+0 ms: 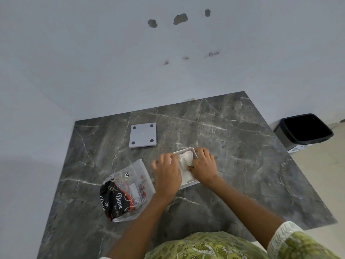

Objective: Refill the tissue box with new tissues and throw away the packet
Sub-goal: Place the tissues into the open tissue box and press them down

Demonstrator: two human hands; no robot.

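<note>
A white open tissue box (188,150) lies on the dark marble table (242,165), with a stack of white tissues (183,162) inside it. My left hand (167,173) rests on the box's left side, fingers curled over the tissues' edge. My right hand (204,164) presses on the tissues from the right. The plastic tissue packet (127,191), clear with black and red print, lies flattened to the left of the box. The grey square box lid (142,135), with dark dots at its corners, lies farther back on the table.
A black waste bin (306,129) stands on the floor to the right of the table. A pale wall runs behind the table and along its left side. Tiled floor shows at the right.
</note>
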